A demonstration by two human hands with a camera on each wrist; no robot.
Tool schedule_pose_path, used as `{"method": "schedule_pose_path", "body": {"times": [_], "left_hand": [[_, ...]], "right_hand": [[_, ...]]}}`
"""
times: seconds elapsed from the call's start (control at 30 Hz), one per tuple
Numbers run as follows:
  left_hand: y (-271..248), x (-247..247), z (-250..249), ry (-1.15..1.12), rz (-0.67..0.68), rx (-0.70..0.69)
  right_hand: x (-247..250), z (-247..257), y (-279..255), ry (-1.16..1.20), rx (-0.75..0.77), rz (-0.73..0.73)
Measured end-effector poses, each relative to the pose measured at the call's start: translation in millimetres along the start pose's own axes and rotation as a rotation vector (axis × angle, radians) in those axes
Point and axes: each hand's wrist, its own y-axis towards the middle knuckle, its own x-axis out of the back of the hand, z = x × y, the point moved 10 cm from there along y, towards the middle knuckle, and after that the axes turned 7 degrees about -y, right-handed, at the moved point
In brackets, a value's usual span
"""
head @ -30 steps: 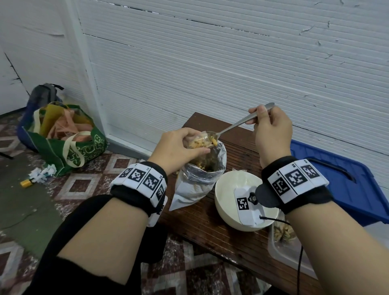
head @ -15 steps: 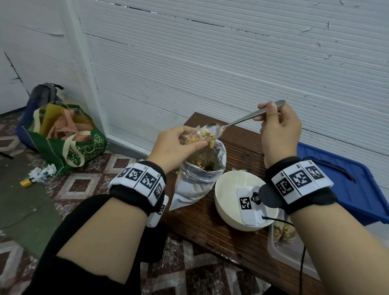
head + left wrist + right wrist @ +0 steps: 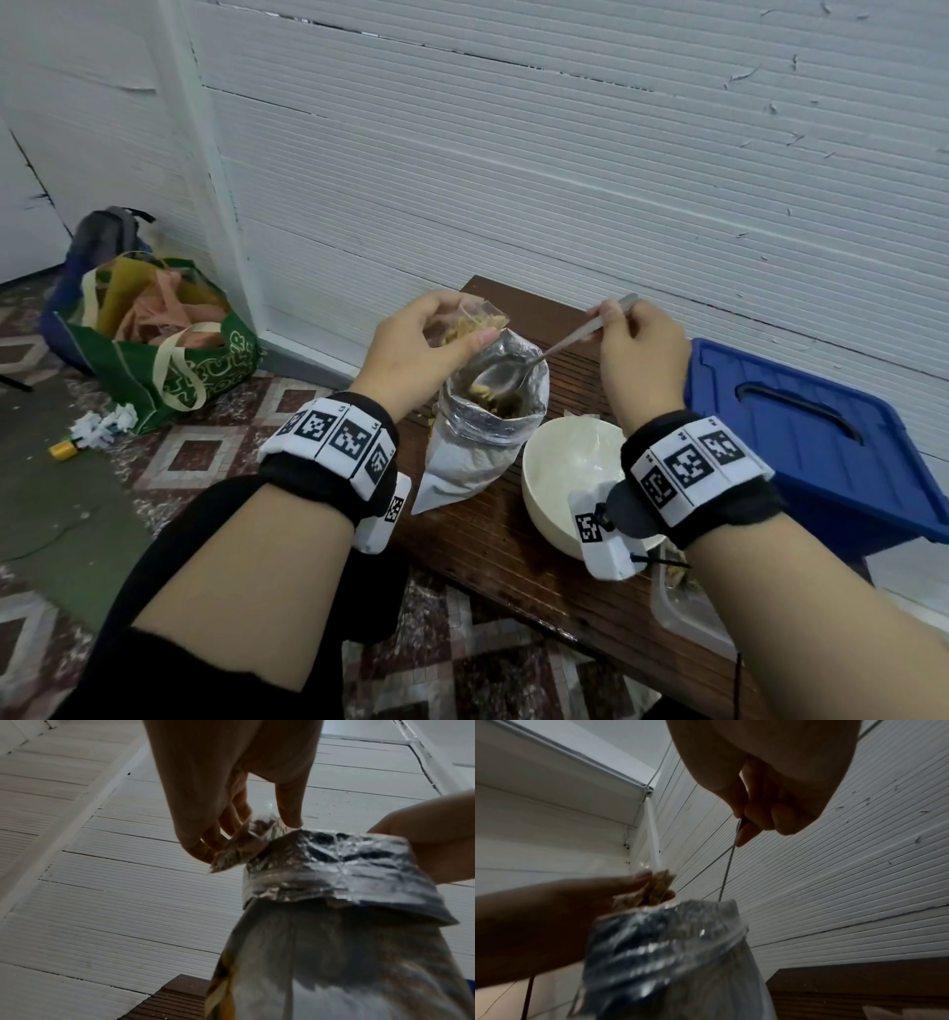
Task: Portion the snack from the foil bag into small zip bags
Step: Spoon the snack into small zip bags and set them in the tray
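A white ribbed wall (image 3: 565, 180) backs a dark slatted wooden bench (image 3: 493, 539) standing on a patterned tiled floor (image 3: 215, 452). On the bench the foil bag (image 3: 477, 447) stands upright, its top rolled down into a cuff, with pale snack pieces (image 3: 488, 395) visible inside.

The left hand (image 3: 416, 349) makes a pinching grip, thumb against fingertips, on a small clear zip bag (image 3: 472, 324) that already holds some snack; the zip bag hangs just above the foil bag's near-left rim.

The right hand (image 3: 637, 354) has a curled grip round the handle of a metal spoon (image 3: 544, 354). From that grip the spoon slants down and left, its bowl inside the foil bag's mouth.

Below the right wrist sits a cream bowl (image 3: 560, 462), just beside the foil bag. Right of it is a blue plastic lid (image 3: 821, 452), and under the forearm a clear container (image 3: 683, 606). Far left of the left grip, a green tote bag (image 3: 169, 360) rests on the floor.
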Motion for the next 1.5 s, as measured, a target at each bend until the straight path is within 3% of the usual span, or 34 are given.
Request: {"method": "schedule_pose_path", "body": {"times": [0.2, 0.53, 0.7, 0.9, 1.07, 1.33, 1.5], "left_hand": [[-1, 1, -4, -0.024, -0.018, -0.029], [-5, 7, -29, -0.107, -0.079, -0.128], [-8, -6, -43, -0.18, -0.044, -0.128], [-9, -34, -60, -0.229, 0.045, -0.121], [-12, -67, -67, -0.22, 0.094, -0.164], [-23, -131, -69, -0.196, 0.166, -0.184], [-41, -178, -54, -0.17, 0.32, -0.117]], "right_hand": [[-35, -6, -15, -0.111, 0.014, 0.178], [-24, -8, -13, -0.033, -0.035, 0.178], [-2, 1, -13, 0.023, -0.048, 0.122], [33, 17, -11, 0.127, -0.037, 0.048], [56, 27, -16, 0.244, -0.039, 0.096], [95, -1, -20, 0.098, -0.05, 0.076], [122, -40, -29, -0.016, -0.099, 0.056]]}}
